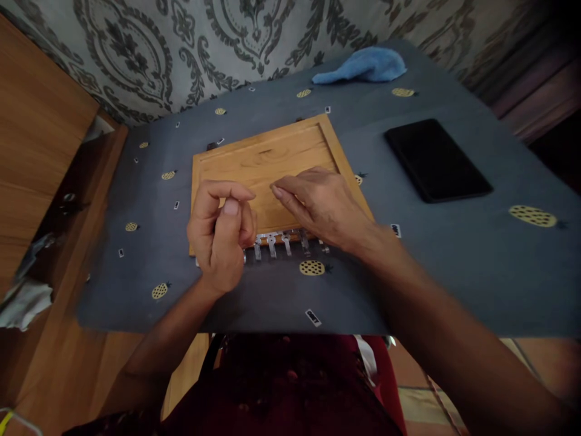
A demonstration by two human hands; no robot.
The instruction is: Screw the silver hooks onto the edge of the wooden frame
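Observation:
A wooden board with a raised rim [267,160] lies on the covered table. Along its near edge runs a row of small clear or metallic tabs [272,245], partly hidden by my hands. Over the board's near left part is my left hand [221,233], its fingers curled and the thumb tip close to the bent forefinger. My right hand [318,203] hovers over the near right part, thumb and forefinger pinched together and pointing at the left hand. A narrow gap separates the two sets of fingertips. Whatever either hand pinches is too small to make out.
A black tablet or large phone [438,160] lies to the right. At the back is a crumpled blue cloth [363,65]. The grey-blue tablecloth [254,303] has pineapple prints. A wooden cabinet [40,121] stands at the left, and a patterned wall covering [190,48] behind.

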